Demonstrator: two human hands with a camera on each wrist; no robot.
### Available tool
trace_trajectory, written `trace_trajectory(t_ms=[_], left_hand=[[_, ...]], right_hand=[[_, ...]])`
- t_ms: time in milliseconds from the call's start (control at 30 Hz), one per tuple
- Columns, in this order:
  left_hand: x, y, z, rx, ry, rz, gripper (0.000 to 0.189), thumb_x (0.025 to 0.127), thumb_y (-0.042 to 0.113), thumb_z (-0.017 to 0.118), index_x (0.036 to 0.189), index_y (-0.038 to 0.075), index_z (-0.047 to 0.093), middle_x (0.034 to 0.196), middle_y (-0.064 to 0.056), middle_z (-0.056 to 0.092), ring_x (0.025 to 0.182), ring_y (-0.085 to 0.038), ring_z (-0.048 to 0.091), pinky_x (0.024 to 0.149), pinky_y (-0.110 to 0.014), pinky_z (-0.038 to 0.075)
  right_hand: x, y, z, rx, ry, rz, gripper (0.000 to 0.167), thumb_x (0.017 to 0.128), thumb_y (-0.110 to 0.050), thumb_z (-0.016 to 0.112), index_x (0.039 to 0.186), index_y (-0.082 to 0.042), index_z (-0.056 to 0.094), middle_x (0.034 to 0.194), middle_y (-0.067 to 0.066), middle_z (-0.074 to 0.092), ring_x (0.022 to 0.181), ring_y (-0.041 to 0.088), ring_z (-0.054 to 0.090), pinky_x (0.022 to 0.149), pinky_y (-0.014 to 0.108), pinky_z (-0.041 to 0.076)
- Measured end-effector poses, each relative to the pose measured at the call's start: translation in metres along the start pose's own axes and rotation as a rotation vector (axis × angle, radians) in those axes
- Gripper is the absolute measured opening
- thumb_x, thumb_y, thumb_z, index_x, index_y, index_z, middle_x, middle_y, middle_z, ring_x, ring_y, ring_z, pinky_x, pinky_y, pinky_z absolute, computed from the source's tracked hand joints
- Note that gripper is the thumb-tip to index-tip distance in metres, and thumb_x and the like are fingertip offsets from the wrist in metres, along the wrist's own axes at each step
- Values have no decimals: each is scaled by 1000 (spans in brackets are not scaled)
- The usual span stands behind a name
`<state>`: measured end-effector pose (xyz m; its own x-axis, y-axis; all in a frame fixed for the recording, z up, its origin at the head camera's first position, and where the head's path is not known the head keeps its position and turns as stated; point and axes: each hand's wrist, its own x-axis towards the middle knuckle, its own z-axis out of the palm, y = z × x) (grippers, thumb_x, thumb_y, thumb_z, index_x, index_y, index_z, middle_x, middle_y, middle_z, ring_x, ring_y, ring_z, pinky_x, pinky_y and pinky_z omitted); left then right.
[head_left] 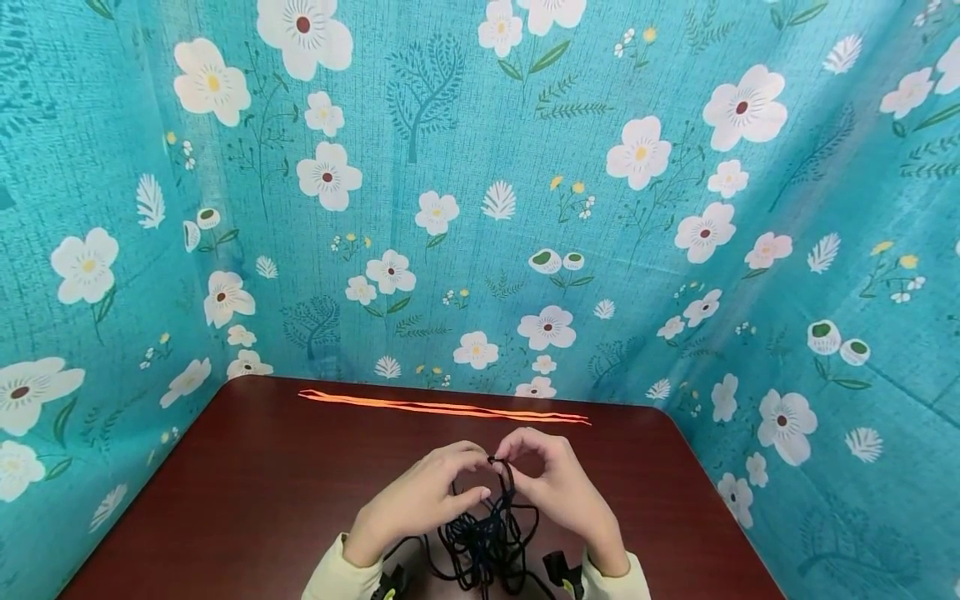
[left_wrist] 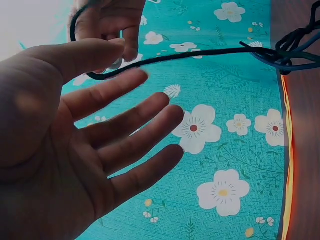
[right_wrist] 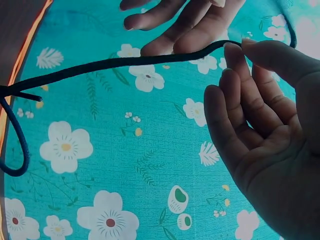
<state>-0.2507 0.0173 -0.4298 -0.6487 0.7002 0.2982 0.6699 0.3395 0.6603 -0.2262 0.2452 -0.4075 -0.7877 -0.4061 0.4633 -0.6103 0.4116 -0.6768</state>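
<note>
Tangle of dark cord, one: landmark for this entry. It lies loosely heaped at the near part of the table, below the two hands, loops overlapping.

Sleeves, pale: one cuff to each side of the tangle. Dark wrist devices, one at each cuff, presumably the cameras, worn so as to face the fingers.

Left hand: left of the tangle and above it. Fingers spread, nearly straight; thumb well apart from the forefinger. The cord passes between these two, along the forefinger; whether it touches cannot be told. No grip seen.

Right hand: right of the tangle and above it. Thumb and forefinger tips brought together, pinching the cord; other fingers loosely bent. The pinch presumably keeps the raised length taut and apart from the loops.

Short stub of cord: projects beside the tangle; probably a free end.

Containers: none in view; the cord lies loose.

Table, dark red-brown: under the tangle and beyond.

Orange strands: beyond the tangle, along the far edge, stretched side by side, apparently set apart from the dark cord.

Floral cloth, turquoise: farthest from the tangle, hung behind and at both sides, likely a screen.
</note>
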Motion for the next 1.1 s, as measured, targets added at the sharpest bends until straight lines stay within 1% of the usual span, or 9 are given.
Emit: trace_trajectory(t_ms=[100, 267, 333, 467, 667, 767, 867, 967, 1100], left_hand=[[0, 0, 1, -26, 3, -9, 27, 101, 25, 65, 126, 14, 66, 118, 3, 67, 106, -9, 64, 93, -33, 54], [2, 1, 1, -57, -35, -8, 11, 100, 19, 66, 107, 13, 73, 100, 7, 73, 89, 1, 63, 82, -25, 55], [3, 1, 0, -55, -39, -1, 8, 100, 18, 66, 102, 14, 73, 97, 9, 72, 85, 3, 62, 79, -23, 54], [0, 1, -3, -79, -49, 0, 6, 100, 16, 66, 99, 14, 72, 93, 9, 71, 79, 4, 61, 72, -19, 52], [-5, 0, -7, -139, -55, -9, 10, 95, 10, 65, 90, 18, 66, 82, 12, 65, 66, 1, 54, 61, -19, 47], [-7, 0, -9, -152, -43, -22, 14, 94, 9, 63, 86, 20, 60, 78, 12, 60, 63, 0, 53, 60, -20, 47], [-10, 1, -13, -164, -35, -37, 14, 97, 11, 59, 88, 21, 56, 77, 11, 58, 65, -2, 54, 61, -21, 47], [-14, 3, -19, -193, -29, -46, 12, 100, 13, 58, 92, 21, 55, 82, 10, 60, 71, -4, 58, 65, -22, 49], [-16, 3, -24, -197, 8, -34, 10, 101, 11, 62, 99, 20, 57, 92, 8, 65, 82, -5, 63, 75, -24, 53]], right_hand=[[0, -1, -1, 13, -28, 16, 14, 93, -12, 75, 100, -22, 69, 96, -2, 71, 90, 15, 70, 83, 35, 59], [-1, -2, -2, -7, -56, 13, 15, 93, -11, 75, 101, -23, 71, 98, -3, 72, 92, 14, 69, 85, 34, 58], [-1, -2, -2, -10, -60, 4, 16, 93, -10, 75, 101, -22, 71, 97, -5, 72, 91, 12, 68, 84, 34, 58], [-1, -4, -2, -3, -62, 2, 16, 93, -9, 74, 101, -22, 71, 96, -8, 71, 87, 10, 67, 80, 33, 57], [-1, -7, -3, 23, -64, 0, 20, 92, -2, 73, 100, -21, 71, 95, -4, 72, 84, 11, 66, 77, 31, 56], [-2, -6, -3, 23, -62, 4, 18, 93, -4, 73, 100, -21, 71, 94, -6, 72, 84, 12, 66, 76, 31, 56], [-3, -6, -3, 11, -62, -1, 10, 94, -10, 73, 99, -20, 71, 95, -7, 71, 86, 12, 66, 76, 32, 55], [-3, -8, -4, 9, -58, -3, 5, 95, -16, 74, 99, -16, 72, 94, -5, 72, 88, 11, 67, 76, 31, 55], [-3, -11, -5, -4, -47, -7, 6, 94, -18, 75, 99, -19, 73, 94, -3, 73, 89, 11, 67, 78, 31, 55]])
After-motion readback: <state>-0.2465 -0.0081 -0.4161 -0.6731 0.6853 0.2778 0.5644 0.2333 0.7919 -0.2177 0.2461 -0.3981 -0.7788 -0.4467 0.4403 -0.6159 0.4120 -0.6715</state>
